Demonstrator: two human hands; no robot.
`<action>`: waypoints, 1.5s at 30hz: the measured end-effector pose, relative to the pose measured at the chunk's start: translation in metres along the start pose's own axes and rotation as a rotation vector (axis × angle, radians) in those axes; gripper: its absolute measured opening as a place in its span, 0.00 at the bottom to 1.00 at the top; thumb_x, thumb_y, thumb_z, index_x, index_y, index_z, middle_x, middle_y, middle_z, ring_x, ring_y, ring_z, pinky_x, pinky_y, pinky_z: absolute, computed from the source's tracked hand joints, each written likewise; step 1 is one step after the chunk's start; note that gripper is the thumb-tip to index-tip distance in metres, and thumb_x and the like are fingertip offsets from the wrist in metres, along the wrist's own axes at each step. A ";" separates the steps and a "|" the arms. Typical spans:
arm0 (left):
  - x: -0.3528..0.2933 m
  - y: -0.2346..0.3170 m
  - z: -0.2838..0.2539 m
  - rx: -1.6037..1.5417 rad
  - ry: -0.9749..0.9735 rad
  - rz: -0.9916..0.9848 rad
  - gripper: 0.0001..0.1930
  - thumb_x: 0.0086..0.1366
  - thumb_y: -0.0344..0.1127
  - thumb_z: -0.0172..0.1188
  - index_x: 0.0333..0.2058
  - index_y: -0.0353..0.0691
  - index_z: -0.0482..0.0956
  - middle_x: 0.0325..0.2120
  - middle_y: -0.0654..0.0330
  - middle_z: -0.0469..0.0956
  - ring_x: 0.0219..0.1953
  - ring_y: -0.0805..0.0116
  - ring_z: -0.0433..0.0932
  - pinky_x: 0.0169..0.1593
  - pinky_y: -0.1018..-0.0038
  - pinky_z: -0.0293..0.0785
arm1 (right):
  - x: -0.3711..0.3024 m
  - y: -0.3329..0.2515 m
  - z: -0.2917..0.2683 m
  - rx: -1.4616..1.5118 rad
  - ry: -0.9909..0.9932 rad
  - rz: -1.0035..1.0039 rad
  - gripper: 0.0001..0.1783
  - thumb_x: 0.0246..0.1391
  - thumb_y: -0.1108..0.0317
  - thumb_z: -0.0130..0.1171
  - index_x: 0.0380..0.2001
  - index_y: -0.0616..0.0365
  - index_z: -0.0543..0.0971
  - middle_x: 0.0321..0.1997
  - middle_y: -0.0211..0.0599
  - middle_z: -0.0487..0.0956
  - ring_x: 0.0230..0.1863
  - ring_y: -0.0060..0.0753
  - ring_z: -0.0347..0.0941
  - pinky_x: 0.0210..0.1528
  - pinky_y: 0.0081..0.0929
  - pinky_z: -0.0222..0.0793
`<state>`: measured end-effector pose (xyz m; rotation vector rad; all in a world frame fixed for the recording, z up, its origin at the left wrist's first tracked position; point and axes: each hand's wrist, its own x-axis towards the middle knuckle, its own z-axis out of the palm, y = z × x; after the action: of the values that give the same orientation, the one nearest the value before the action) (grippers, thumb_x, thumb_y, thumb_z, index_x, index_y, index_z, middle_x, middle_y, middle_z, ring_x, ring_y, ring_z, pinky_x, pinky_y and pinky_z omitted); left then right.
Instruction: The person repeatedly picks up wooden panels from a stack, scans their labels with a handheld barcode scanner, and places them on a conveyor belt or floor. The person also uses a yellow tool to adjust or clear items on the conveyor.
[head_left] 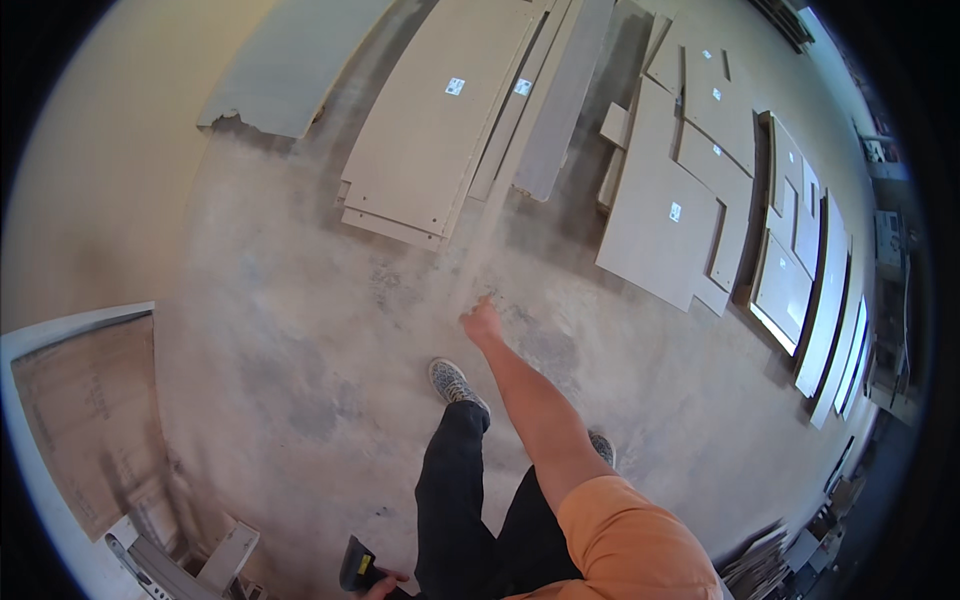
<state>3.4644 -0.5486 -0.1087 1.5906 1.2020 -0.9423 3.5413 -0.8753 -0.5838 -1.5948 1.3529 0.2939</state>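
Observation:
My right arm stretches forward over the concrete floor, and my right hand [482, 320] is empty. Its index finger points out toward the boards, while the other fingers look loosely bent. Low in the view, beside my left leg, my left hand [384, 586] grips a black handheld scanner [357, 566] with a small yellow label. Ahead lies a stack of long cream boards [420, 150] bearing a white label [455, 87] and small holes near its near end. Narrower strips [560, 110] lie alongside it. Right of these is a group of notched cream boards [650, 190] with white labels.
Further right stand more stacked panels [785, 280]. A grey-blue board [290, 70] with a chipped end lies at the far left. Near left are a brown cardboard-covered panel in a pale frame [90, 400] and a metal-and-wood piece [228, 555]. Scrap pieces [757, 562] lie at lower right.

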 end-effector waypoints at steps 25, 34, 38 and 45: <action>-0.335 -0.311 0.347 1.332 -1.377 0.974 0.14 0.54 0.36 0.72 0.36 0.36 0.81 0.29 0.65 0.81 0.33 0.76 0.76 0.41 0.72 0.75 | -0.528 0.507 -0.520 0.767 0.515 0.290 0.22 0.56 0.66 0.61 0.53 0.66 0.75 0.41 0.42 0.83 0.40 0.32 0.81 0.39 0.30 0.75; -0.437 -0.592 0.463 2.028 -1.762 0.627 0.19 0.54 0.33 0.76 0.43 0.38 0.82 0.35 0.66 0.81 0.38 0.77 0.77 0.47 0.74 0.76 | -0.720 0.748 -0.503 1.271 1.196 0.807 0.14 0.52 0.69 0.63 0.41 0.67 0.80 0.34 0.40 0.82 0.31 0.31 0.80 0.32 0.29 0.74; -0.467 -0.696 0.535 2.156 -1.809 0.529 0.21 0.53 0.37 0.75 0.45 0.36 0.82 0.37 0.62 0.83 0.39 0.75 0.78 0.47 0.72 0.76 | -0.726 0.788 -0.401 1.451 1.025 1.259 0.13 0.47 0.71 0.63 0.36 0.66 0.80 0.27 0.41 0.81 0.26 0.31 0.78 0.27 0.30 0.72; -0.615 -0.932 0.623 2.472 -1.957 0.559 0.20 0.54 0.36 0.74 0.44 0.35 0.81 0.34 0.64 0.83 0.37 0.77 0.77 0.44 0.73 0.75 | -0.692 0.731 -0.438 2.198 0.986 1.111 0.14 0.59 0.62 0.58 0.41 0.61 0.83 0.33 0.44 0.82 0.30 0.37 0.81 0.30 0.38 0.75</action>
<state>2.3826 -1.2038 0.0790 -0.5204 2.0058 1.9524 2.5063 -0.7154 -0.2555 1.0626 1.7150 -1.1552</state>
